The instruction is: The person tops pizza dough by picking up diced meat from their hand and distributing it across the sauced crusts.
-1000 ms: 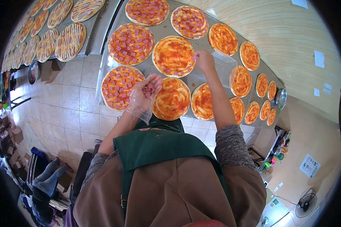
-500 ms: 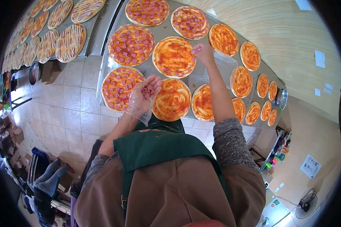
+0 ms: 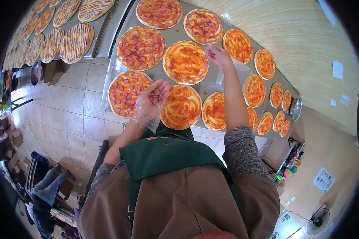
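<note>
My left hand [image 3: 146, 105], in a loose clear plastic glove, is cupped palm up around a small heap of diced ham [image 3: 156, 97]. It hovers between a ham-topped pizza [image 3: 127, 93] and a sauced pizza [image 3: 180, 106]. My right hand [image 3: 220, 57] is bare, its fingers bunched around a few ham pieces at the right rim of another sauced pizza [image 3: 183, 59]. Ham cubes lie along that pizza's lower and right rim; its middle shows only sauce. Behind my right forearm is a clear plastic tray [image 3: 237, 72], partly hidden.
Several ham-topped pizzas [image 3: 141, 47] and sauced pizzas [image 3: 238, 46] cover the metal table [image 3: 175, 35]. A wall [image 3: 299, 44] runs along its far side. On another table at the left lie pizzas with striped topping [image 3: 76, 44]. A metal bowl [image 3: 296, 108] stands at the right end. Another person's legs [image 3: 52, 181] show lower left.
My right hand has shifted slightly right and down, its fingers more spread, with ham pieces now showing in them. My left hand has stayed nearly still. The whole view has shifted slightly.
</note>
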A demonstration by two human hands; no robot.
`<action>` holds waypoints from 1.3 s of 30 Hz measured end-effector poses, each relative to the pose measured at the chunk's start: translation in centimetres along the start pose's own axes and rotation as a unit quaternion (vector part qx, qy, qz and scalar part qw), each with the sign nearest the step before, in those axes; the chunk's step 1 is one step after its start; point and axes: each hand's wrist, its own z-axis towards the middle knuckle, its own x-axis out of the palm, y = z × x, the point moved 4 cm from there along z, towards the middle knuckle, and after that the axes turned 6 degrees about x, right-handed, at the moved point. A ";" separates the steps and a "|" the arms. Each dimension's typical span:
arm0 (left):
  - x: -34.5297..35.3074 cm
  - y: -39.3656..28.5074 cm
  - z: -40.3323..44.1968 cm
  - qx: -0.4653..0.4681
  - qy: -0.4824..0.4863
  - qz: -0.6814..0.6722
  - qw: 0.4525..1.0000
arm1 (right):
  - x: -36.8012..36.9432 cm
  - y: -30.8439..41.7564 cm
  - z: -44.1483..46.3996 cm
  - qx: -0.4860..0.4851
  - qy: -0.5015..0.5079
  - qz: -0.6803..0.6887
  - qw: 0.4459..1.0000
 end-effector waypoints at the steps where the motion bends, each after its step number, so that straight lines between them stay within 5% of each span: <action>1: 0.0 0.0 0.0 0.001 0.003 -0.001 1.000 | -0.1 -0.1 0.4 0.011 0.020 0.057 0.998; 7: -0.1 0.2 0.3 -0.005 0.003 -0.009 1.000 | -0.5 0.5 1.8 -0.154 0.021 -0.159 0.975; 10: 0.3 0.1 0.3 -0.004 0.004 -0.002 1.000 | 0.7 1.4 1.7 -0.251 -0.089 -0.404 0.875; 16: 1.3 -0.3 -0.2 -0.005 0.056 -0.018 0.998 | 4.1 3.3 -0.9 -0.199 -0.043 -0.539 0.817; 23: 2.3 -0.9 0.1 -0.004 0.088 -0.050 0.995 | 6.6 4.4 -2.5 -0.385 -0.094 -0.601 0.695; 26: 3.1 -1.5 -0.2 0.006 0.070 -0.061 0.996 | 9.5 4.0 -6.5 -0.423 -0.078 -0.475 0.768; 30: 3.1 -1.8 0.0 0.007 0.077 -0.055 0.996 | 15.4 1.1 -14.9 -0.350 0.127 -0.406 0.834; 39: 2.7 -1.7 -0.4 0.011 0.064 -0.015 0.998 | 17.5 -1.5 -17.2 -0.192 0.153 -0.348 0.905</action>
